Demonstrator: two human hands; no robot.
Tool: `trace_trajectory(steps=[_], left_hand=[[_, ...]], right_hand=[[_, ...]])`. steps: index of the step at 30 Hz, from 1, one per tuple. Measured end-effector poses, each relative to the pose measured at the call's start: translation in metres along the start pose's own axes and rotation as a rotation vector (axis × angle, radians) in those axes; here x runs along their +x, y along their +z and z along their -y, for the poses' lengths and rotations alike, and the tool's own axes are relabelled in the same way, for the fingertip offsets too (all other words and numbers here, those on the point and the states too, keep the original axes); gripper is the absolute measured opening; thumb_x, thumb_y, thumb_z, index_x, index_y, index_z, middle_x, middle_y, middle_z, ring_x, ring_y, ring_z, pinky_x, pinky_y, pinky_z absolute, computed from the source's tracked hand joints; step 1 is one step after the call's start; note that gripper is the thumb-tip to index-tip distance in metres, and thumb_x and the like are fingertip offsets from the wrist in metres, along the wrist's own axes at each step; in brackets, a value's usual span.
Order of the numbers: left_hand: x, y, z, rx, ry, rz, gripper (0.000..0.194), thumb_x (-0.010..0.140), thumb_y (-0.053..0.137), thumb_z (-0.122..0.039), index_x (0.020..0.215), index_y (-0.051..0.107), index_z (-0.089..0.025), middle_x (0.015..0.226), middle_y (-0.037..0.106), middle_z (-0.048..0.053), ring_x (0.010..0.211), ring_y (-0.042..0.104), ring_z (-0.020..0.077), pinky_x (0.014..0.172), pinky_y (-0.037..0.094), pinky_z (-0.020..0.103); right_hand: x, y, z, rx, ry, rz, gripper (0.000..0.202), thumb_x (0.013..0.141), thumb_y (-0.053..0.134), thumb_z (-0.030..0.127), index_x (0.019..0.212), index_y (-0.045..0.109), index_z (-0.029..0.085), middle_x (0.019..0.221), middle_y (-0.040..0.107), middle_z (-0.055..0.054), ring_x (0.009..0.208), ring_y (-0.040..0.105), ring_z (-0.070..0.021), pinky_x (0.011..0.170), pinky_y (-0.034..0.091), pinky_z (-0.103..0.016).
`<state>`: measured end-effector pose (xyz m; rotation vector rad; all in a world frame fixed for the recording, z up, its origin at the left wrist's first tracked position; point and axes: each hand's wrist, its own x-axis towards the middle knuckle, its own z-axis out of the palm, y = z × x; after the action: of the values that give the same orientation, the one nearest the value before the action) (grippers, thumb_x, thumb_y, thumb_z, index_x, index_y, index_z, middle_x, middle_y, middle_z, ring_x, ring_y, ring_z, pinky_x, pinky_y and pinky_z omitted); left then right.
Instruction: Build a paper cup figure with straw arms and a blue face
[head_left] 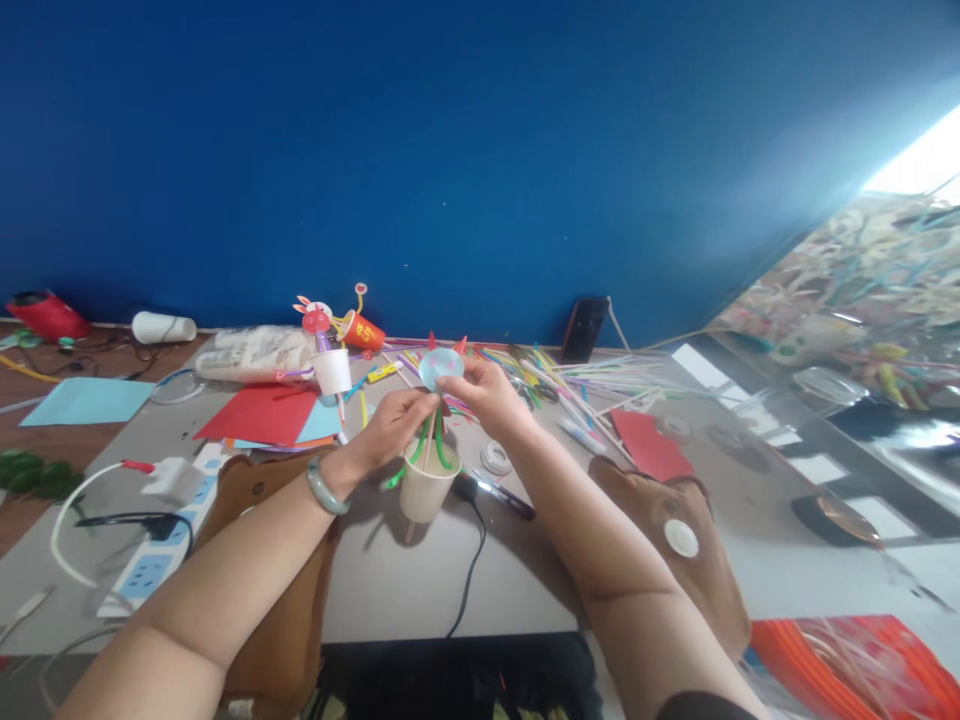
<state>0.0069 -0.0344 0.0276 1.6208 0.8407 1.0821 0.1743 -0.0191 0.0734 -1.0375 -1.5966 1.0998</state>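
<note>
Between both hands, above the table's middle, is a round light-blue paper face [441,369] with red pointed ears. My right hand [487,393] pinches the disc's right edge. My left hand [397,428] is closed just below the disc, its fingertips at the top of a thin stick and green pipe cleaners [444,450]. These stand in a white paper cup [430,492], and the stick comes out under the cup's base. What exactly the left fingertips pinch is partly hidden.
A finished-looking cup figure [332,371] stands behind, left of centre. Coloured pipe cleaners [555,378] spread along the back. A power strip [161,560] and red paper [259,413] lie left. A tape roll [495,458] and black cable [480,540] are near the cup.
</note>
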Motion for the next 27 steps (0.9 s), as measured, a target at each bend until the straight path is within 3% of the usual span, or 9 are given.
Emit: trace_trajectory(steps=[4,16,21,27], left_hand=[[0.0007,0.0013,-0.0004,-0.084,-0.072,0.036,0.036,0.083,0.069,-0.051,0.079,0.066,-0.015,0.070,0.068,0.005,0.063,0.064,0.0157,0.058,0.050,0.025],[0.0007,0.0020,-0.0027,-0.350,-0.203,0.063,0.037,0.078,0.077,-0.049,0.082,0.069,-0.013,0.069,0.070,0.006,0.062,0.067,0.0161,0.060,0.055,0.026],[0.0016,0.0022,-0.0057,-0.301,-0.164,0.029,0.036,0.078,0.076,-0.048,0.077,0.070,-0.013,0.069,0.070,0.005,0.062,0.065,0.0153,0.061,0.053,0.026],[0.0070,-0.0035,-0.0020,-0.274,-0.092,-0.063,0.037,0.080,0.075,-0.049,0.086,0.075,-0.013,0.074,0.070,0.005,0.067,0.065,0.0158,0.064,0.052,0.027]], right_hand=[[0.0011,-0.0007,-0.0020,-0.011,-0.010,-0.044,0.019,0.070,0.072,0.035,0.076,0.074,0.018,0.078,0.071,0.000,0.075,0.062,-0.0174,0.074,0.047,-0.028],[0.0000,-0.0015,-0.0014,-0.002,-0.042,-0.040,0.023,0.073,0.074,0.041,0.076,0.072,0.018,0.074,0.066,0.001,0.070,0.057,-0.0157,0.067,0.044,-0.027],[0.0002,0.0004,-0.0039,0.051,-0.028,-0.078,0.022,0.072,0.076,0.038,0.071,0.071,0.017,0.072,0.066,0.001,0.069,0.057,-0.0148,0.071,0.045,-0.028],[0.0045,-0.0032,-0.0083,0.120,-0.040,-0.050,0.030,0.072,0.078,0.045,0.085,0.073,0.019,0.086,0.073,-0.003,0.086,0.066,-0.0193,0.084,0.049,-0.033]])
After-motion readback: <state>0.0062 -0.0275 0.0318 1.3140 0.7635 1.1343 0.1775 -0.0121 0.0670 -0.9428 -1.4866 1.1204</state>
